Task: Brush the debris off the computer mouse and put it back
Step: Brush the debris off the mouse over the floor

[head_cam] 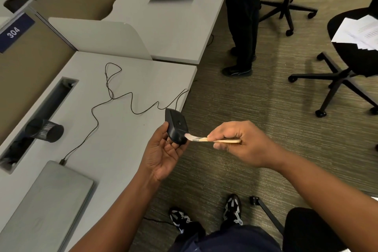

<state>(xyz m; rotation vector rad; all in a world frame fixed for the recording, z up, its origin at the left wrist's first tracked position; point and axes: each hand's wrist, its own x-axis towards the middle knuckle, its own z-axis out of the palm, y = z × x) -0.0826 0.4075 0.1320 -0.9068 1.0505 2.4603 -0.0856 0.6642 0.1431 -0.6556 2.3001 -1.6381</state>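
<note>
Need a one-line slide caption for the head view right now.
Left hand holds the black computer mouse beyond the desk edge while right hand brushes it with a small brush.

mouse (176, 127): near end hidden in left hand (163, 153) | brush (212, 139): handle middle hidden by right hand (241, 141), bristles blurred | laptop (47, 206): cut by bottom edge | standing person (243, 16): cut at top edge

Your mouse (176, 127) is black all over, its cable (114, 96) black too. The brush (212, 139) you hold has a pale wooden handle and whitish-pink bristles. Desk (131, 129) is light grey; the closed laptop (51, 200) on it a duller grey. The pen cup (48, 130) is black mesh (speckled white). Carpet (245, 108) is olive with fine streaks. Your shoes (233, 208) are black-and-white patterned.
</note>
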